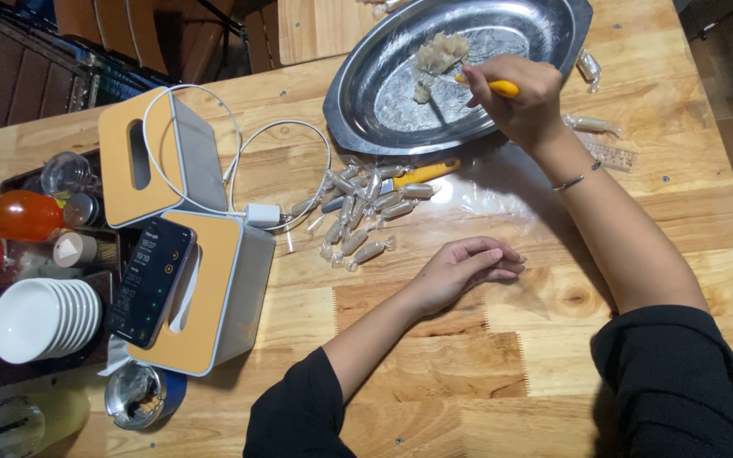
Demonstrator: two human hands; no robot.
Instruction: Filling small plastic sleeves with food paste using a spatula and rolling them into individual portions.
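At a wooden counter (434, 356), the right hand (519, 93) pinches a yellow-handled tool (489, 83) over an oval metal tray (383, 102), its tip beside a pale, fibrous lump (440, 53) lying in the tray. The left hand (464, 267) rests flat on the counter, fingers pressed together, holding nothing. Just beyond it lies a heap of small clear-wrapped pieces (362, 216), twisted at both ends, with a second yellow-handled cutter (424, 173) at the heap's far edge, close under the tray's rim. More wrapped pieces (591, 125) are scattered to the right of the tray. A sheet of clear film (485, 191) spreads across the counter between the hands. To the left stand two orange-faced tissue boxes (201, 288), a phone (150, 280) propped on the nearer one and a white cable (239, 144) looped over the other. At the far left are a stack of white dishes (40, 321) and an orange sauce bottle (14, 214).
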